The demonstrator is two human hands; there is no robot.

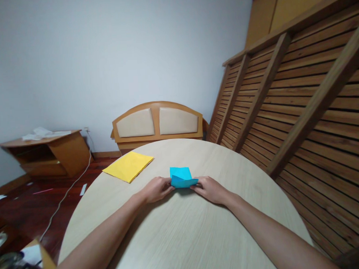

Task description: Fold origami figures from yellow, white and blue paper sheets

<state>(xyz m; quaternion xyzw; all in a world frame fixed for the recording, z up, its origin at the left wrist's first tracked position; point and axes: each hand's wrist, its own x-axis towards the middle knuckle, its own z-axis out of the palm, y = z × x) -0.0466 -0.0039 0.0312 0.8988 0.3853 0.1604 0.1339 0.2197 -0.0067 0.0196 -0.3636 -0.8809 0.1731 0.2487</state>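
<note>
A small sheet of blue paper is at the middle of the round table. Its near edge is bent up and over, showing a darker blue flap. My left hand pinches the paper's left near corner between thumb and fingers. At the opposite corner, my right hand grips the right end of the flap the same way. Both hands rest low, close to the tabletop. Yellow paper, apparently a stack of sheets, lies flat beyond my left hand, touched by neither hand.
Slatted wooden panels lean along the right side of the table. Behind it stands a headboard against the wall. On the left are a low wooden cabinet, a white cable on the floor and a cluttered box.
</note>
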